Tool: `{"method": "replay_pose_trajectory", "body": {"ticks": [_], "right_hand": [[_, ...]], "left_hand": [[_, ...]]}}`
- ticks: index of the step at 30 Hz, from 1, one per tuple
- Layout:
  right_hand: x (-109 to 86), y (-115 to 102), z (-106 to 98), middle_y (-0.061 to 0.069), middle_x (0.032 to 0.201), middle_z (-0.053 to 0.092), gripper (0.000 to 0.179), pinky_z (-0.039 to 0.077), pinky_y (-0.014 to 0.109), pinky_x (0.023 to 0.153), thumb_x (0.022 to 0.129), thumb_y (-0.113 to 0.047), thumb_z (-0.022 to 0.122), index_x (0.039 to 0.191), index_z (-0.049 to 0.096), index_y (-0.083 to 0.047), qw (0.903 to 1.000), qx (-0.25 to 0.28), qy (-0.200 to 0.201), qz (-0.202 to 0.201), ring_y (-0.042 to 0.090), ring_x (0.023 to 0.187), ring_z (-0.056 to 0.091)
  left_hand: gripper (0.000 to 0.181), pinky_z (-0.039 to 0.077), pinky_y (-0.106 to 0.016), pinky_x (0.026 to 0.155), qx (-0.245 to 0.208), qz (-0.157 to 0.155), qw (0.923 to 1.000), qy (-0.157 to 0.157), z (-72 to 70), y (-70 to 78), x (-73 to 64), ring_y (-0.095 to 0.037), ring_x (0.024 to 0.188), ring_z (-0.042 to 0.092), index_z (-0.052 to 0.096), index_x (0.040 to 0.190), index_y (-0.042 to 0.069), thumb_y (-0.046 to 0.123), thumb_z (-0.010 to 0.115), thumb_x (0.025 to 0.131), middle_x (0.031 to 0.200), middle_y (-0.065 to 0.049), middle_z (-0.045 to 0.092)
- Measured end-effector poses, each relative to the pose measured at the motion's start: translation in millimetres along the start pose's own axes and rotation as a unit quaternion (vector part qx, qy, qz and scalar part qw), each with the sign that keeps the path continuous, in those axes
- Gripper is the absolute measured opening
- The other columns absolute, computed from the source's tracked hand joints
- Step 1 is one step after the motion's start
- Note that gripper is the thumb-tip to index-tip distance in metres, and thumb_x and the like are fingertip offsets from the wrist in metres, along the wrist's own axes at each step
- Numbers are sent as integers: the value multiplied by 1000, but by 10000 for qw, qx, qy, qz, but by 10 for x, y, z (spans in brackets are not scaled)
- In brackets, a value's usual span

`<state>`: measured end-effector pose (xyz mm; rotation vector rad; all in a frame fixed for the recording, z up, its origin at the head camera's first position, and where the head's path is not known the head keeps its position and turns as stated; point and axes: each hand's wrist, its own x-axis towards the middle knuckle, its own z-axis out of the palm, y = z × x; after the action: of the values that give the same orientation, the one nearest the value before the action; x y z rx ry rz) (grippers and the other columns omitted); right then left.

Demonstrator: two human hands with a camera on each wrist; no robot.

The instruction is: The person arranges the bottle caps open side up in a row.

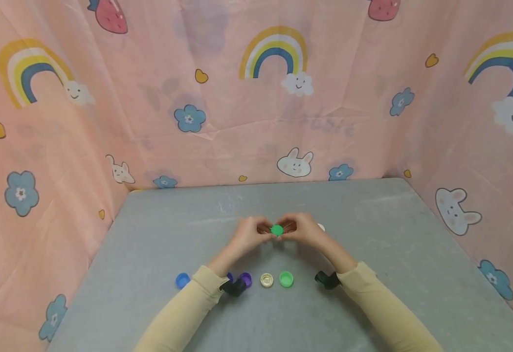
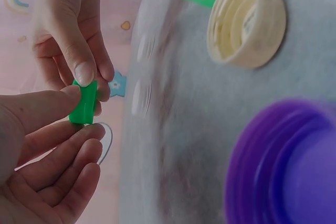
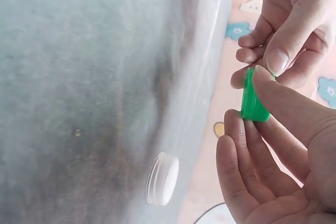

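A small green bottle cap (image 1: 277, 230) is held up between both hands over the middle of the table. My left hand (image 1: 249, 232) pinches one side of it between thumb and fingers. From the opposite side, my right hand (image 1: 302, 229) grips the same cap, thumb uppermost. In the left wrist view the green cap (image 2: 84, 103) stands on edge, with the two thumbs at its upper end. The right wrist view shows a ridged rim on the cap (image 3: 254, 98) and the other fingers of both hands loosely bent around it.
Nearer the body lies a row of caps: a blue cap (image 1: 183, 280), a purple cap (image 1: 245, 280), a cream cap (image 1: 267, 280) and a light green cap (image 1: 286, 279). A white ridged cap (image 3: 163, 179) lies beyond the right hand. Patterned pink cloth (image 1: 221, 146) encloses the grey table (image 1: 172, 220).
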<state>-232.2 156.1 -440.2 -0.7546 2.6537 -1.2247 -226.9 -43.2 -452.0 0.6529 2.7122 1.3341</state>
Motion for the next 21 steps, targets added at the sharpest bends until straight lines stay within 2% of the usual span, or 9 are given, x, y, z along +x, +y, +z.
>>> {"method": "replay_pose_trajectory", "body": {"ticks": [13,21], "right_hand": [[-293,16,-14,6,100,71,32,55,23,72,77,-18,79,106,69,-10,9995,-179,118,-225,18,86,70],[-457,33,-24,10,99,71,32,56,26,71,76,-15,79,106,68,-6,9993,-17,132,-360,20,84,70]], "left_hand": [[20,50,-19,65,47,278,9995,-106,123,147,-128,-5,71,64,72,95,11,21,78,78,83,2,73],[20,49,-17,64,264,401,9984,-286,197,231,-174,-2,70,62,72,94,13,24,78,78,80,3,72]]}}
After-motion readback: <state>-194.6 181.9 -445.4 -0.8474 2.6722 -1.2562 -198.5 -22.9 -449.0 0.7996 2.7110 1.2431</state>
